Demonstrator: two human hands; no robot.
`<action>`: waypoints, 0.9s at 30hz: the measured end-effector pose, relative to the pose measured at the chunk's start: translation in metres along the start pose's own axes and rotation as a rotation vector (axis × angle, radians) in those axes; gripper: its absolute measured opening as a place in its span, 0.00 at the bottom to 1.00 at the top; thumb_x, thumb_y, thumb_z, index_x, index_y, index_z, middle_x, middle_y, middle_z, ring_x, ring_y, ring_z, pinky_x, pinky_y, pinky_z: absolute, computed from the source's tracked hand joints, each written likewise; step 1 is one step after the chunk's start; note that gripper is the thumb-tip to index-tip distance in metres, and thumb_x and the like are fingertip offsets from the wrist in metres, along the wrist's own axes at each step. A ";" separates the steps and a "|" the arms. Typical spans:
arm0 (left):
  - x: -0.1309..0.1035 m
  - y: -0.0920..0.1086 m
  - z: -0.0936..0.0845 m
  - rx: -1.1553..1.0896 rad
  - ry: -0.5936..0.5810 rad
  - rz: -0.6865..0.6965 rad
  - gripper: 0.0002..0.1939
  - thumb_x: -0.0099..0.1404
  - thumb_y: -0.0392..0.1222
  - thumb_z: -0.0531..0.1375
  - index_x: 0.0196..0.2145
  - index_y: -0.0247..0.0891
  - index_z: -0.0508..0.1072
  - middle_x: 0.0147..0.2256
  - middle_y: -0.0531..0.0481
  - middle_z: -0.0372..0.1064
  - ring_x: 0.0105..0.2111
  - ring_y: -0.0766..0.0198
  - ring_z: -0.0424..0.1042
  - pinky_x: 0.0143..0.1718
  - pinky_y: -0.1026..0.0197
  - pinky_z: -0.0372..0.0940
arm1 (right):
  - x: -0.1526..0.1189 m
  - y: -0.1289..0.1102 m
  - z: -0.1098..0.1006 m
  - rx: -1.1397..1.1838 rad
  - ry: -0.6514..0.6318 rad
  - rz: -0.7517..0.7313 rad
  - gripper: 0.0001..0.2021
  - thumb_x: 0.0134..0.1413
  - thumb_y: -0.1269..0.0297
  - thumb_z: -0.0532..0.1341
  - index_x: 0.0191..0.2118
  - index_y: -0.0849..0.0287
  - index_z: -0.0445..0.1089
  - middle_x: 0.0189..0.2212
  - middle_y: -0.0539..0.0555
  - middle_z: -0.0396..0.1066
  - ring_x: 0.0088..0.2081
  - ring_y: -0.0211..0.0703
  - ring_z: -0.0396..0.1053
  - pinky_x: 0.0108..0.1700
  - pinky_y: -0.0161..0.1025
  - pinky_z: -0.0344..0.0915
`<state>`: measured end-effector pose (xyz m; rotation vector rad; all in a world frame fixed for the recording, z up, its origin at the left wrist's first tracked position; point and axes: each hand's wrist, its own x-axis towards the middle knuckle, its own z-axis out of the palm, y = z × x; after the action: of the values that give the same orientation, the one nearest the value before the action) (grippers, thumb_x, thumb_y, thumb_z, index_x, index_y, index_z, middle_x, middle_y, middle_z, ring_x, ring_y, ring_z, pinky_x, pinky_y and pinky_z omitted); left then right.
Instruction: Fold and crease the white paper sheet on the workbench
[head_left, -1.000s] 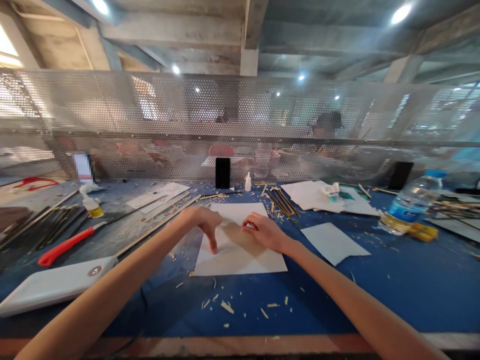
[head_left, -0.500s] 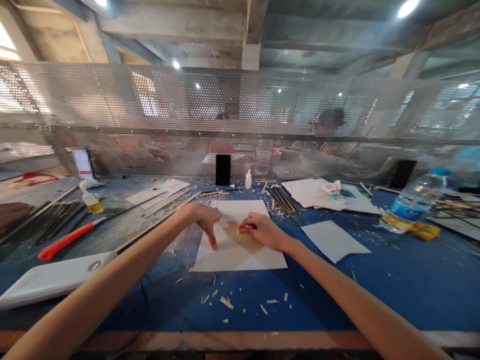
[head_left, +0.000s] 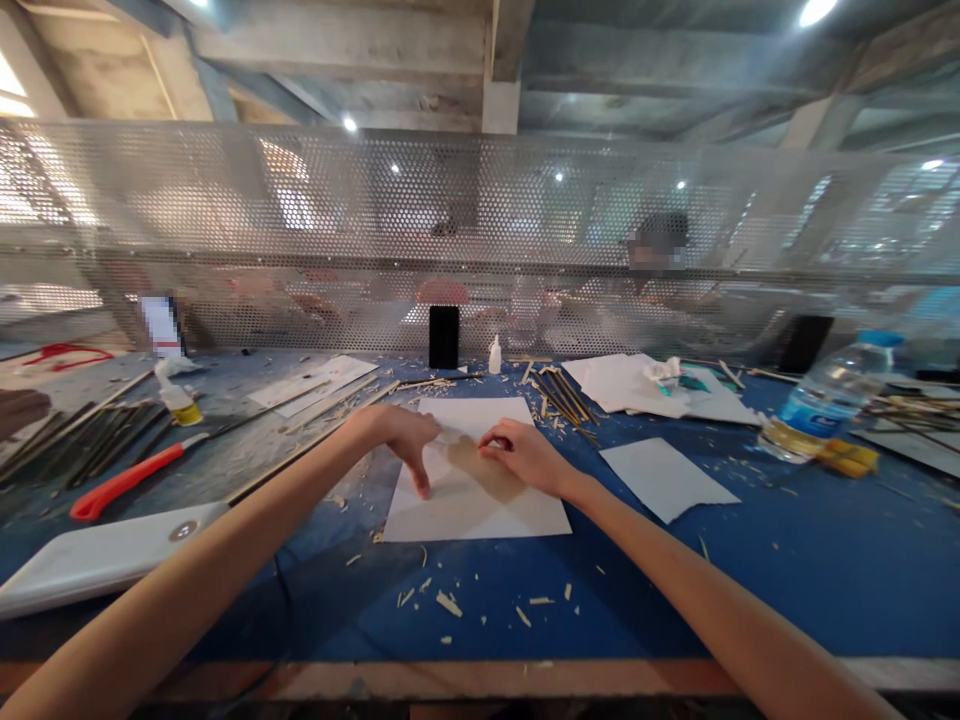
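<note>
A white sheet of paper (head_left: 480, 515) lies flat on the blue table before me. On its left side rests my left hand (head_left: 411, 442), thumb and fingers spread apart, holding nothing. My right hand (head_left: 517, 452) is over the middle of the sheet, thumb and fingertips pinched together. Whatever is between those fingertips is too small to make out. Just beyond the sheet stand a small white glue bottle (head_left: 495, 355) and a dark upright phone (head_left: 443, 338). Several thin sticks (head_left: 564, 395) lie to the right of the sheet's far edge.
Wood shavings (head_left: 450, 603) litter the blue table. On the left are a red-handled knife (head_left: 127, 485), a white power bank (head_left: 112, 550) and a yellow-labelled bottle (head_left: 180, 400). To the right lie a torn paper piece (head_left: 667, 480) and a water bottle (head_left: 821, 405). A perforated metal screen (head_left: 480, 230) borders the back.
My right hand has shifted slightly up, and the small pale piece seen at its fingertips no longer shows clearly. My left hand stays in place on the sheet.
</note>
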<state>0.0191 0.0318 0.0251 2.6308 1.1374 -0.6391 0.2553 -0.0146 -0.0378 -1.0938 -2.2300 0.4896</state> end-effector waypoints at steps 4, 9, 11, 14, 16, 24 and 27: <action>-0.003 0.005 -0.004 0.032 -0.085 -0.014 0.56 0.38 0.70 0.67 0.61 0.40 0.64 0.60 0.37 0.63 0.58 0.36 0.60 0.54 0.49 0.60 | 0.000 0.008 -0.003 -0.120 0.019 0.012 0.03 0.59 0.67 0.63 0.37 0.57 0.76 0.33 0.49 0.68 0.31 0.36 0.64 0.36 0.33 0.56; -0.003 0.004 -0.005 0.033 -0.084 -0.017 0.57 0.38 0.69 0.68 0.63 0.42 0.62 0.60 0.38 0.62 0.58 0.35 0.60 0.54 0.48 0.60 | 0.000 0.010 -0.002 -0.174 0.039 0.039 0.04 0.60 0.65 0.63 0.37 0.57 0.76 0.34 0.50 0.69 0.33 0.37 0.66 0.36 0.34 0.56; -0.003 0.004 -0.004 0.016 -0.075 -0.019 0.58 0.37 0.69 0.68 0.63 0.45 0.61 0.60 0.41 0.63 0.59 0.35 0.59 0.54 0.48 0.60 | 0.000 0.009 -0.001 -0.165 0.046 0.064 0.05 0.60 0.64 0.63 0.36 0.57 0.76 0.34 0.50 0.70 0.32 0.37 0.65 0.36 0.34 0.56; -0.002 0.003 -0.003 0.003 -0.064 -0.019 0.59 0.36 0.69 0.68 0.64 0.45 0.60 0.60 0.40 0.63 0.59 0.35 0.59 0.54 0.48 0.60 | 0.001 0.007 -0.001 -0.119 0.017 0.080 0.04 0.59 0.66 0.63 0.36 0.57 0.76 0.33 0.50 0.71 0.32 0.37 0.66 0.36 0.33 0.57; -0.003 0.003 -0.003 0.012 -0.065 -0.017 0.59 0.36 0.69 0.68 0.64 0.45 0.59 0.61 0.40 0.62 0.59 0.36 0.58 0.55 0.49 0.59 | 0.001 0.006 -0.001 -0.115 0.000 0.094 0.05 0.59 0.66 0.63 0.37 0.58 0.76 0.33 0.50 0.71 0.33 0.37 0.66 0.36 0.33 0.57; -0.005 0.007 -0.006 0.015 -0.083 -0.021 0.57 0.37 0.68 0.69 0.63 0.41 0.62 0.61 0.37 0.61 0.59 0.36 0.58 0.55 0.51 0.59 | -0.003 0.005 -0.009 -0.430 -0.058 0.116 0.06 0.65 0.65 0.57 0.42 0.57 0.70 0.43 0.53 0.69 0.38 0.39 0.69 0.37 0.34 0.57; -0.004 0.007 -0.006 0.018 -0.080 -0.009 0.57 0.36 0.68 0.69 0.62 0.41 0.64 0.60 0.38 0.62 0.59 0.35 0.58 0.55 0.50 0.60 | -0.004 0.005 -0.011 -0.455 -0.104 0.116 0.05 0.66 0.65 0.56 0.43 0.57 0.69 0.44 0.53 0.68 0.39 0.39 0.70 0.37 0.34 0.58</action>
<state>0.0234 0.0266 0.0319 2.5909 1.1266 -0.7526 0.2676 -0.0141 -0.0338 -1.4594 -2.4471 0.0817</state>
